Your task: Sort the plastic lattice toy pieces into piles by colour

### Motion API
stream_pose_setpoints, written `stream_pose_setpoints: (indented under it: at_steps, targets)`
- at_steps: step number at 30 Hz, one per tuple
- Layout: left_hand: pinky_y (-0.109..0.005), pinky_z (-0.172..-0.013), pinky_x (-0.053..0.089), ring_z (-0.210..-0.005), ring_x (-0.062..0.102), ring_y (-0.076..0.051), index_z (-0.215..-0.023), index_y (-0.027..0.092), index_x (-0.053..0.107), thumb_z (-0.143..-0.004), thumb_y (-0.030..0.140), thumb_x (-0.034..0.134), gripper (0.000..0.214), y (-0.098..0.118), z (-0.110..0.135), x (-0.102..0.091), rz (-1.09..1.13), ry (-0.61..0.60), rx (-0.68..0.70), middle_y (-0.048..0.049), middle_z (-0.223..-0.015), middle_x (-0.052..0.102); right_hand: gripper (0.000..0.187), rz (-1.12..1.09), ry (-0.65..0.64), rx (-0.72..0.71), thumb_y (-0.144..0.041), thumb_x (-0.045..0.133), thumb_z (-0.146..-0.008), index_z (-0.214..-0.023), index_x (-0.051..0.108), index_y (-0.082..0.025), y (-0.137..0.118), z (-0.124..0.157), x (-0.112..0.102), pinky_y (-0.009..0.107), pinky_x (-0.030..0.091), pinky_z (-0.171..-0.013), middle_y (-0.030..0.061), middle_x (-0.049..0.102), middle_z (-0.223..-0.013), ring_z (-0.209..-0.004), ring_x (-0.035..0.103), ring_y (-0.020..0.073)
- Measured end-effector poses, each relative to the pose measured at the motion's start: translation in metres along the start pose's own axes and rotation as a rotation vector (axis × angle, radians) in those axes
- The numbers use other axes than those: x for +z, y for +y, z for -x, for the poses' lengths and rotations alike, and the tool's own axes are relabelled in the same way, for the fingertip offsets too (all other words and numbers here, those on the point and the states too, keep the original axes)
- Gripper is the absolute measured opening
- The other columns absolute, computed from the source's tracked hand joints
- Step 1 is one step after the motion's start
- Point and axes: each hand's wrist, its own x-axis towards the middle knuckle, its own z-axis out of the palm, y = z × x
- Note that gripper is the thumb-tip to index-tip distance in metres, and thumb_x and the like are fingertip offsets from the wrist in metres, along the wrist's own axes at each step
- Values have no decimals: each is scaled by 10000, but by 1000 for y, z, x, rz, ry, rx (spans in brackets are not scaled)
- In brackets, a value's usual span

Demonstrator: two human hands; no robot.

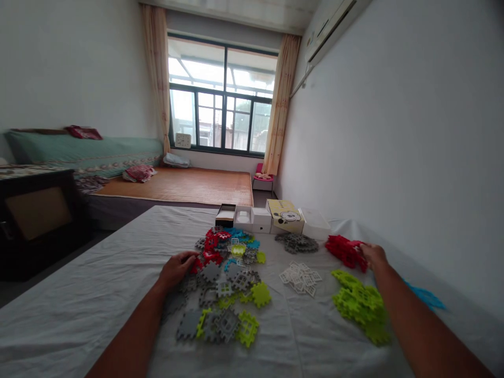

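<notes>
My left hand (179,269) is at the left edge of a mixed pile of interlocking plastic tiles (232,281) in grey, red, lime green, blue and white. Its fingers are closed on a red interlocking tile (197,264). Over on the right, my right hand (374,255) has its fingers closed at the edge of a heap of red interlocking tiles (346,252); how many it grips is hidden. Just below that hand lies a lime green tile heap (360,304). Blue tiles (425,295) show partly behind my right forearm.
White lattice tiles (301,278) and a dark grey tile heap (296,242) lie between my hands. Along the far edge stand a black open box (226,214), white boxes (261,220) and a yellow cartoon box (285,216). A wrinkled pale cloth (118,273) covers the table.
</notes>
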Motion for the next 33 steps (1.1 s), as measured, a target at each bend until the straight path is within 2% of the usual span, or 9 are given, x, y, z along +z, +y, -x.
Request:
stream_pose_setpoints:
  at_steps: [6,8,10,13,16,20,23,27,33]
  targets:
    - [-265,-783,458,-890,623,-212,-951,199,674,-725,486,464,421,-4,1,4,31,12,-12,-18,-909,711,432,319,72,-22,-158,554,-570,-988,621,-77,11,-11,0,500,411,-843,241,570,-1020,-1014,537,387]
    - [-260,-762,459,-865,627,-204,-949,194,677,-735,460,463,403,-2,3,5,33,17,-9,-23,-898,712,495,366,75,-89,-180,518,-619,-1099,569,-75,5,-3,14,503,370,-896,252,500,-1139,-1101,476,382]
    - [-250,-745,457,-854,628,-195,-943,191,682,-749,431,458,381,-1,4,5,28,26,-2,-27,-902,712,465,394,-11,-274,-202,471,-675,-1124,551,-109,-9,19,40,454,364,-922,205,507,-1142,-1114,469,328]
    - [-237,-743,450,-846,631,-184,-941,197,690,-757,393,466,349,2,6,5,22,39,-16,-28,-903,714,364,377,-321,-686,-246,421,-748,-1069,562,-147,-42,82,92,369,399,-896,125,570,-1042,-973,544,235]
    - [-228,-754,441,-844,631,-175,-949,203,693,-758,364,480,328,3,8,5,19,39,-26,-28,-906,716,332,296,-726,-900,-274,416,-799,-1086,544,-170,-79,166,141,325,443,-827,85,594,-1034,-817,583,175]
    - [-214,-736,435,-829,630,-167,-943,214,696,-761,347,488,306,2,9,6,4,48,-35,-24,-902,717,382,279,-954,-1135,-249,464,-805,-1183,511,-213,-118,257,196,349,359,-954,70,537,-1209,-1097,484,203]
    - [-214,-733,432,-821,632,-168,-937,228,699,-767,350,488,296,1,9,7,1,51,-46,-23,-901,717,429,361,-940,-1075,-306,475,-826,-1245,464,-216,-137,289,236,359,315,-993,76,484,-1289,-1189,405,214]
    - [-219,-723,428,-827,630,-170,-944,226,697,-771,332,490,290,1,9,7,-13,55,-37,-32,-907,714,515,441,-901,-954,-442,474,-822,-1272,434,-196,-149,302,279,453,308,-967,135,441,-1318,-1207,366,286]
    - [-222,-701,422,-868,621,-174,-964,228,690,-784,320,488,286,1,10,9,-20,56,-44,-38,-946,706,375,454,-945,-902,-435,542,-774,-1106,562,-261,-153,310,285,460,360,-873,84,527,-1215,-1081,455,290]
